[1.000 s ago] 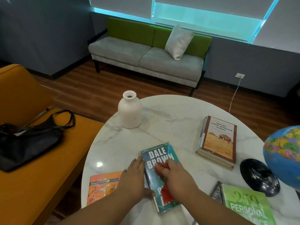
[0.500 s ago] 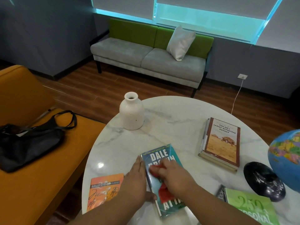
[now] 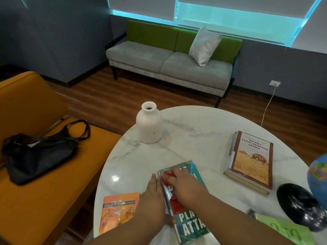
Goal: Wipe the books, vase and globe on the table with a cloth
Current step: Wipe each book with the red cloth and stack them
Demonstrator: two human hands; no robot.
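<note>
On the marble table [image 3: 194, 138] before a sofa [image 3: 177, 68], right grip [image 3: 185, 184] presses cloth [image 3: 166, 177] onto book [image 3: 191, 225], left grip [image 3: 152, 197] flat.

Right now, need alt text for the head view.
A person's right hand presses a red cloth onto a teal paperback on a round marble table, the left hand flat against the book's left edge. A white vase, other books and a globe sit around them.

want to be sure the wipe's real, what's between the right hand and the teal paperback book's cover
A crumpled red cloth lies between them: the right hand presses it onto the teal paperback book. The head view shows it.
</note>
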